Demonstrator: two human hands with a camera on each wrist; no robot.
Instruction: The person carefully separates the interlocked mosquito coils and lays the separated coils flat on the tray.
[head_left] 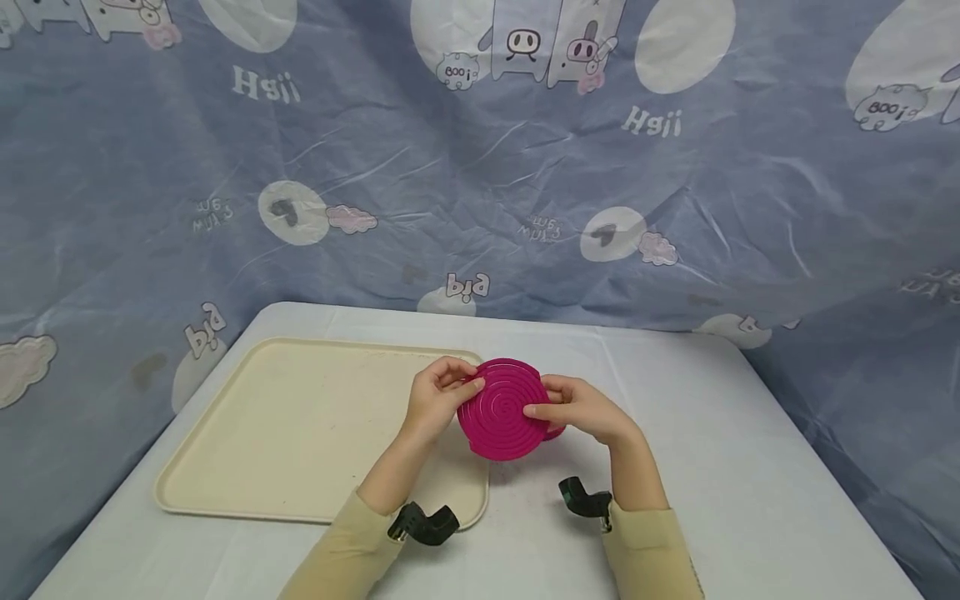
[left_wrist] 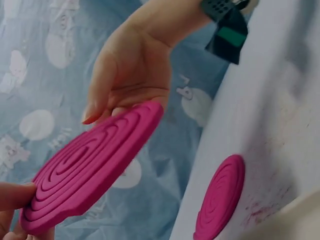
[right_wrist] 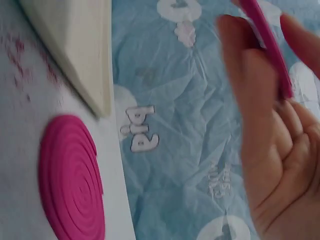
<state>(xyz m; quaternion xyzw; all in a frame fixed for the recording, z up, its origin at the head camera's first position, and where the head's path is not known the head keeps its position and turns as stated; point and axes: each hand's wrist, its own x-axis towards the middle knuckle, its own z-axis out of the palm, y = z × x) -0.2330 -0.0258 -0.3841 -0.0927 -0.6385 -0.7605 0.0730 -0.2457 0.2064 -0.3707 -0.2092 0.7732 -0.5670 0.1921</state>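
Both hands hold up a round magenta mat (head_left: 501,417) with raised concentric rings, tilted toward the head camera. My left hand (head_left: 437,396) pinches its upper left edge; in the left wrist view those fingers (left_wrist: 15,196) grip one end. At the opposite edge is my right hand (head_left: 588,408), its fingers bent behind the mat. The right thumb (left_wrist: 97,95) stands over the ringed face, seemingly apart from it in both wrist views. A second magenta ringed mat (right_wrist: 75,180) lies on the white table, mostly hidden behind the held one in the head view.
A cream rectangular tray (head_left: 300,433) covers the left part of the white table (head_left: 712,450), its right end beneath the left forearm. Pinkish specks mark the tabletop near the tray. A blue printed cloth (head_left: 450,167) hangs behind. Black camera mounts (head_left: 423,525) sit on both wrists.
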